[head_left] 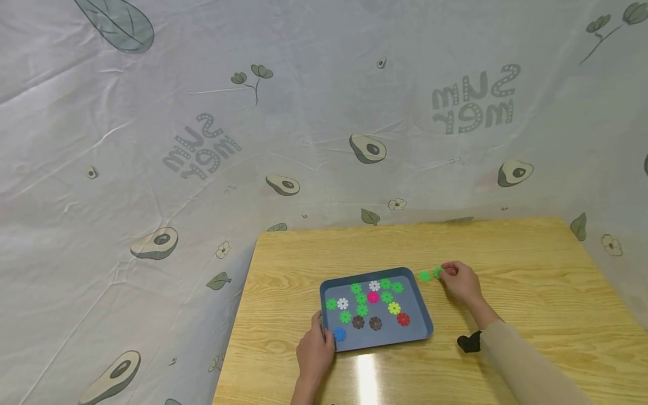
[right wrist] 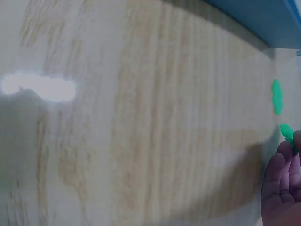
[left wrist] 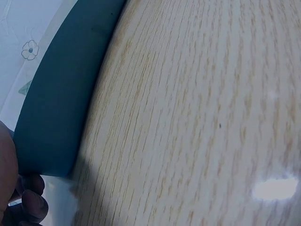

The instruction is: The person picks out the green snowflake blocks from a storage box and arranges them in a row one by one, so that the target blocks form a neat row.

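A blue-grey tray [head_left: 377, 336] lies on the wooden table, holding several flower-shaped discs: green, white, brown, and single pink [head_left: 373, 297], yellow [head_left: 394, 307], red [head_left: 403, 319] and blue [head_left: 340, 334] ones. My left hand [head_left: 315, 351] grips the tray's near left corner; in the left wrist view its fingers [left wrist: 34, 205] curl by the tray wall [left wrist: 59, 103]. Right of the tray, my right hand [head_left: 462, 285] pinches a green disc [head_left: 438, 273], seen edge-on [right wrist: 287, 133] in the right wrist view. Another green disc [head_left: 425, 276] lies on the table between that hand and the tray.
The wooden table [head_left: 531, 281] extends to both sides and behind the tray. A printed cloth [head_left: 324, 112] with avocados and leaves hangs behind the table and at its left. A black heart-shaped piece [head_left: 469, 342] is at the right sleeve's cuff.
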`<act>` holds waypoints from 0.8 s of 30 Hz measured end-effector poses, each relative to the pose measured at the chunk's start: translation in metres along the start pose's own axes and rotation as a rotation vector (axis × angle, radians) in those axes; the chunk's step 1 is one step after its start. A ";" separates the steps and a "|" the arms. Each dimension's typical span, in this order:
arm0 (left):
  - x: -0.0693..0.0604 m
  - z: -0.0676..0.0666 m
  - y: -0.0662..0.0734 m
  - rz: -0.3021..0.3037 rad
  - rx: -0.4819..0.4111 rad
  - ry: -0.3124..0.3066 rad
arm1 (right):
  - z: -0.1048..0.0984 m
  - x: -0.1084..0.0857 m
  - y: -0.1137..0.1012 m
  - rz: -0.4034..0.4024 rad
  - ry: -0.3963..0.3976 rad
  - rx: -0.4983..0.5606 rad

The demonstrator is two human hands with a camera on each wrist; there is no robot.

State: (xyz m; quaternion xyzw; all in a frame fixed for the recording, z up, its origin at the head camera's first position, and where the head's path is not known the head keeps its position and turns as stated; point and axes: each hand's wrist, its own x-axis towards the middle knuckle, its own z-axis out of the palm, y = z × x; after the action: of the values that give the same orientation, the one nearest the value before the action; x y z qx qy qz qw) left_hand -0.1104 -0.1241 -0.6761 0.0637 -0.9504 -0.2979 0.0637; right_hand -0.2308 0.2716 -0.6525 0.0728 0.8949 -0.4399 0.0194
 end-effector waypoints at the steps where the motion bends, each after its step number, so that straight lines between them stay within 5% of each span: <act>1: 0.000 0.000 0.000 0.000 -0.001 -0.002 | 0.000 0.000 0.001 0.005 -0.002 -0.006; 13: -0.001 0.002 -0.001 0.003 0.014 0.001 | 0.010 0.005 0.011 0.001 0.025 -0.097; 24: -0.001 -0.001 0.001 0.008 0.001 0.002 | 0.009 0.000 0.007 -0.016 0.030 -0.052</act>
State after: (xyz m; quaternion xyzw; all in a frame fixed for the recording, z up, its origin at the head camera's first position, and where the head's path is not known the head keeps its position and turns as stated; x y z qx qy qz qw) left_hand -0.1097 -0.1238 -0.6745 0.0604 -0.9507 -0.2970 0.0656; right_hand -0.2297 0.2689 -0.6638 0.0718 0.9067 -0.4155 0.0046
